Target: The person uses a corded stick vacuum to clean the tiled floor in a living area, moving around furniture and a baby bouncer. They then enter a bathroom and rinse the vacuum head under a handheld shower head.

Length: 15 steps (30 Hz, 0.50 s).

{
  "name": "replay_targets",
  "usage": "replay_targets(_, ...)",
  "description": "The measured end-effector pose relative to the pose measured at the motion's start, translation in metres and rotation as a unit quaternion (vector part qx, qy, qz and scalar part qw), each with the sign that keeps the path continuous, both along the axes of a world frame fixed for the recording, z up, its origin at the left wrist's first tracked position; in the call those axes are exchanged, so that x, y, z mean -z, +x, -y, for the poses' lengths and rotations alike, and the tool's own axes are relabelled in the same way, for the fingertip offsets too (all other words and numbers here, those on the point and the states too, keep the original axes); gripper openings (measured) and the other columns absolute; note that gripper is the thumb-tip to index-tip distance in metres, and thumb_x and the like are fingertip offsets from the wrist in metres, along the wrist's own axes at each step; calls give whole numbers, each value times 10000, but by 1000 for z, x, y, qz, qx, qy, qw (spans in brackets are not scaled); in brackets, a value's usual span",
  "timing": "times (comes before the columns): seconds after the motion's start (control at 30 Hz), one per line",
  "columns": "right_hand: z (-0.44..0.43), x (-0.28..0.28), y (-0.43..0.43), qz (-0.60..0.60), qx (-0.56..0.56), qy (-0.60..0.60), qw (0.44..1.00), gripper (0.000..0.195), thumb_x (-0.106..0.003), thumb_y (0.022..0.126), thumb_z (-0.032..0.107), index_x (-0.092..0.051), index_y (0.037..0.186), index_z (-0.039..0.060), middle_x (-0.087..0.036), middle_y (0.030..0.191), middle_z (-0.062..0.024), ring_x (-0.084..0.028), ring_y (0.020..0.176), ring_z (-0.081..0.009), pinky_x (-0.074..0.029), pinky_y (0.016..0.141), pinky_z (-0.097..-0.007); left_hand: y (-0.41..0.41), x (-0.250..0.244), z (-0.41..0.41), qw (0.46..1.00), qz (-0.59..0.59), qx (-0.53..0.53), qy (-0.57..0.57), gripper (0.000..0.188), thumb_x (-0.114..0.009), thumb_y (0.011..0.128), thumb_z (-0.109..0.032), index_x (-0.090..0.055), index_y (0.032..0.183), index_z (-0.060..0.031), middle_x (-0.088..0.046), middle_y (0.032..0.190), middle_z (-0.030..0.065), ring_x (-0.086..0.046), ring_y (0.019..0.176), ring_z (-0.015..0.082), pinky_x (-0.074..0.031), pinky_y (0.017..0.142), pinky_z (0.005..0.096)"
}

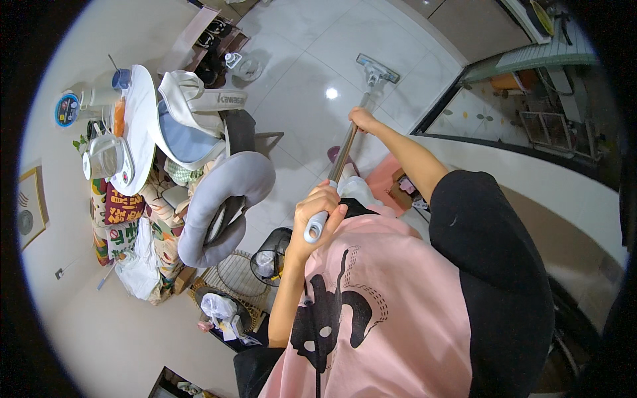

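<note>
A floor mop with a metal pole (341,160) stretches away from my body across the white tiles. My left hand (318,211) wraps the pale plastic grip (315,228) at its near end, close to my waist. Farther along, my right hand (362,120) grips the pole below the joint. The flat, wide mop head (377,68) rests on the floor tiles (318,94) at the far end, tilted slightly in the view. A purple slipper (334,153) shows beside the pole, partly hidden by it.
To the left, a white round table (139,134) holds an electric kettle (107,156) and cups. A grey neck-pillow-shaped cushion (259,174), a black mesh bin (271,253) and a shoe rack (216,37) stand nearby. A plastic jug (247,68) sits on the floor. A glass-fronted counter (497,114) borders the right.
</note>
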State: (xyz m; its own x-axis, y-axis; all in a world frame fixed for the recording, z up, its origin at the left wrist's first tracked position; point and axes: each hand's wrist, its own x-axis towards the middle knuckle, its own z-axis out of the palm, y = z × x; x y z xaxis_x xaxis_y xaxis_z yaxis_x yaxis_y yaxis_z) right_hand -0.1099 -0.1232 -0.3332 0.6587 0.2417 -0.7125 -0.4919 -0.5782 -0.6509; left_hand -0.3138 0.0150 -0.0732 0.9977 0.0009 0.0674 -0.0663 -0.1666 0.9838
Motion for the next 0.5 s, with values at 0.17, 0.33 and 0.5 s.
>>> replay_targets(0.17, -37, 7, -57, -37, -137, -45, 989, 232, -439, 778, 198, -541, 759, -10, -531, 578, -150, -524, 451, -253, -403, 376, -384, -68, -9, -30, 1000, 1, -13, 27, 205, -656, 728, 12, -504, 597, -29, -554, 633, 48, -579, 713, 217, -416, 908, 445)
replay_targets(0.33, -86, -10, -152, -144, -228, 23, 963, 323, -446, 798, 263, -486, 593, 16, -400, 447, -55, -367, 326, -166, -276, 285, -306, -168, -38, -76, 998, -23, -19, 60, 188, -652, 721, 12, -513, 601, -26, -562, 640, 55, -590, 704, 224, -423, 904, 437)
replay_targets(0.5, -140, -39, -259, -253, -303, 64, 917, 242, -457, 767, 312, -558, 777, 93, -390, 524, -16, -337, 394, -94, -234, 324, -252, -273, -75, -117, 994, -61, -41, 77, 185, -653, 721, -10, -516, 599, -27, -571, 637, 62, -596, 693, 225, -427, 895, 441)
